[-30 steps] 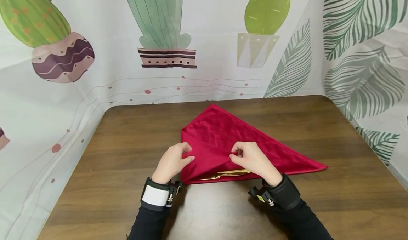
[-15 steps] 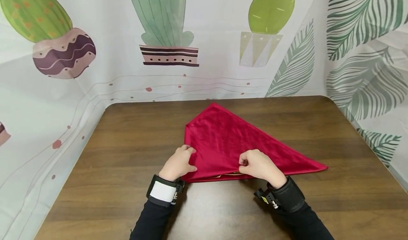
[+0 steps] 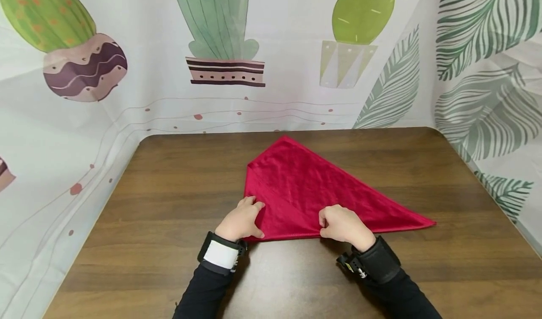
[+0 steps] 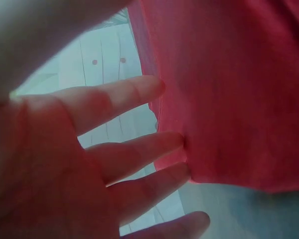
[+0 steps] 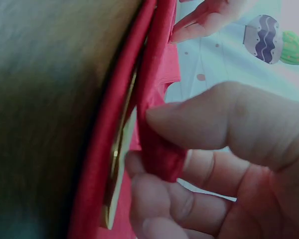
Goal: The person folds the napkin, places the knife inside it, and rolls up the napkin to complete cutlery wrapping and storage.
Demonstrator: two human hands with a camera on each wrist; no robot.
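A red velvety cloth [image 3: 305, 182], folded into a rough triangle, lies in the middle of the table. My right hand [image 3: 345, 226] pinches the edge of its upper layer near the front fold, thumb against curled fingers. Between the layers, the right wrist view shows a thin gold strip [image 5: 120, 144], mostly hidden by cloth. At the front left corner my left hand [image 3: 242, 219] rests on the cloth, fingers spread. In the left wrist view, its straight fingers [image 4: 134, 152] touch the cloth's side edge.
The wooden table [image 3: 178, 182] has rounded back corners. A white hanging sheet [image 3: 288, 74] printed with cacti and leaves stands behind it and along both sides. Each wrist wears a black strap with a device, such as the right wrist strap [image 3: 381, 260].
The upper flap has come down to the front edge, covering the gold in the head view. My right hand has moved slightly right and nearer; my left hand has come down onto the corner.
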